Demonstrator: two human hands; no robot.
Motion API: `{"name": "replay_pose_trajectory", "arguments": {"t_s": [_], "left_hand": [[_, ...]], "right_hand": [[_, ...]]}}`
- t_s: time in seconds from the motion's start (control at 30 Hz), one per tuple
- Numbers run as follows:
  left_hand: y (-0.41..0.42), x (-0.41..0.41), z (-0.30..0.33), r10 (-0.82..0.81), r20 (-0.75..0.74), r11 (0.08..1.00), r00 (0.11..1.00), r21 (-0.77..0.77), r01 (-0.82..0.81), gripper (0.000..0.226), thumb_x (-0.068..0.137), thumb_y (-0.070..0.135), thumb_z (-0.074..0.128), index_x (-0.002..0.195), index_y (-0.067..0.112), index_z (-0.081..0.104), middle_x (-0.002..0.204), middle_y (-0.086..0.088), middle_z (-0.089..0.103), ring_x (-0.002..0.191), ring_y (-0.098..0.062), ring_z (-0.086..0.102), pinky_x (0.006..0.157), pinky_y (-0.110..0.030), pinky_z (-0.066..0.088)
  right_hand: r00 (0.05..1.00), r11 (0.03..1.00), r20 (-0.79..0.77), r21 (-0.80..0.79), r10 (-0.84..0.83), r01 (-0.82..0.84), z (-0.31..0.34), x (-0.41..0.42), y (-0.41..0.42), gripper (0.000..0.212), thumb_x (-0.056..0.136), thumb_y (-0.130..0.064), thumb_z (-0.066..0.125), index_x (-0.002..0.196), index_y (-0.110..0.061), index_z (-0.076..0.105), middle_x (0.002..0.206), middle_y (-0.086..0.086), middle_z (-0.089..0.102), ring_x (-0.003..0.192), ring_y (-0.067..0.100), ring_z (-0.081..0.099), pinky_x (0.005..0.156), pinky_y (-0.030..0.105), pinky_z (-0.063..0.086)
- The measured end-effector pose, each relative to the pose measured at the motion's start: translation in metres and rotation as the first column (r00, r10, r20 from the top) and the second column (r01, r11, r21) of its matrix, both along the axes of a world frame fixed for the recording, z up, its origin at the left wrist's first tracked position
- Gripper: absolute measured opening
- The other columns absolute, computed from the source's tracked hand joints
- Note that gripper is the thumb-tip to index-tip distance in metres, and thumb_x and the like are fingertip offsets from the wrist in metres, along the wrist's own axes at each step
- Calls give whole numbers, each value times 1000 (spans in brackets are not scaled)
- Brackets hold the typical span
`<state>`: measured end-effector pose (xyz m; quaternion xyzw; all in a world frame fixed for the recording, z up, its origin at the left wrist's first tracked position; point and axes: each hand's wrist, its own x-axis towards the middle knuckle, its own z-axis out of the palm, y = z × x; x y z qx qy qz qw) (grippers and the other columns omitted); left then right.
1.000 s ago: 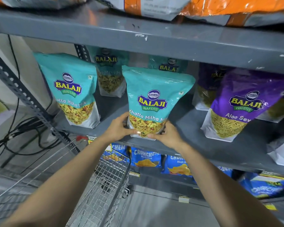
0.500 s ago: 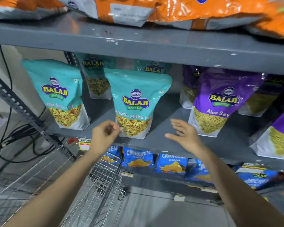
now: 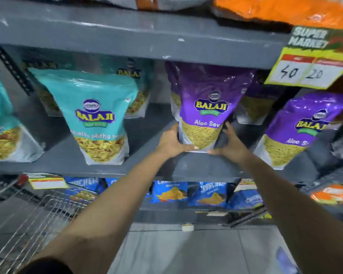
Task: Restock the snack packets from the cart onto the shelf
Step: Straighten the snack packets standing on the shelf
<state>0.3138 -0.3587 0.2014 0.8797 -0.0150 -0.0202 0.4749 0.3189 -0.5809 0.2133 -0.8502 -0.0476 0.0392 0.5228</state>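
A purple Aloo Sev packet [image 3: 208, 107] stands upright on the grey middle shelf [image 3: 83, 167]. My left hand [image 3: 171, 142] grips its lower left corner and my right hand [image 3: 231, 144] presses its lower right side. Left of it stands a teal Khatta Mitha packet [image 3: 96, 117], untouched, with another teal packet [image 3: 2, 125] at the left edge. A second purple Aloo Sev packet [image 3: 303, 131] leans at the right. The wire cart [image 3: 38, 210] sits at the lower left; no packets show in the part of it that I see.
More teal and purple packets stand behind the front row. Orange bags [image 3: 285, 10] lie on the top shelf. A yellow price tag [image 3: 313, 62] hangs at the upper right. Blue chip packets [image 3: 188, 192] fill the lower shelf. Grey floor lies below.
Both hands let go of the teal packet, which stays standing on the shelf, and moved right onto the purple Aloo Sev packet. The view shifted right.
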Motion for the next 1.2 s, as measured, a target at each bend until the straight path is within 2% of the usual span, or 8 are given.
{"name": "replay_pose_trajectory", "arguments": {"t_s": [0.2,0.4,0.63,0.73,0.8,0.93,1.07,1.2], "left_hand": [[1,-1,-14,51,-32,988,998,-143,-55,73,47,45,91,107,16,60,104,-5,75,92,-17,72,86,-41,59],[3,-38,-11,76,-6,982,997,-173,-76,67,54,33,92,107,8,59,97,-2,72,81,-10,68,62,-3,51],[4,-50,-7,81,-3,988,997,-133,-81,68,56,35,91,109,8,59,100,0,71,81,-8,65,68,-10,53],[6,-48,6,40,-86,981,995,-186,-56,65,60,43,87,112,16,60,106,7,70,90,-4,65,73,-13,52],[9,-44,29,91,-92,918,992,-378,-119,59,72,46,78,117,15,58,113,4,69,97,-4,66,81,-17,52],[18,-25,97,211,119,787,970,-609,-97,22,92,24,60,108,9,59,93,2,69,75,7,63,68,-7,48],[15,-11,128,231,269,769,935,-639,-6,10,90,12,61,86,19,67,74,11,73,70,-3,63,66,-15,52],[14,-16,110,219,236,753,947,-658,-10,24,87,17,66,109,11,61,101,-5,71,84,-4,67,76,-16,52]], "right_hand": [[998,999,-48,21,40,-39,-16,4,4,63,69,-2,81,108,-27,38,118,2,62,108,18,62,94,35,54],[997,997,-48,44,66,-64,-21,-30,9,67,74,-8,79,123,-15,34,111,-16,58,102,3,61,86,18,54],[987,993,-127,75,97,-88,-16,-39,9,76,73,-12,81,132,-20,32,121,-10,57,110,1,58,95,27,52],[977,988,-173,117,124,-104,-2,-37,5,94,54,-41,91,129,-25,36,129,0,61,118,13,60,100,37,51],[980,964,-185,266,72,-21,17,-31,-3,101,50,-53,89,133,-26,39,133,7,61,124,19,57,107,44,44],[993,836,-104,540,-49,97,78,-9,-9,15,91,-43,57,95,-29,58,83,-21,69,76,-4,62,76,31,40],[961,766,-50,593,-272,248,112,10,0,12,84,-32,67,73,-29,64,92,-9,67,108,21,58,88,43,38],[978,811,-59,550,-199,199,93,4,-2,27,75,-44,73,96,-35,60,113,-6,61,119,18,55,98,47,36]]}}
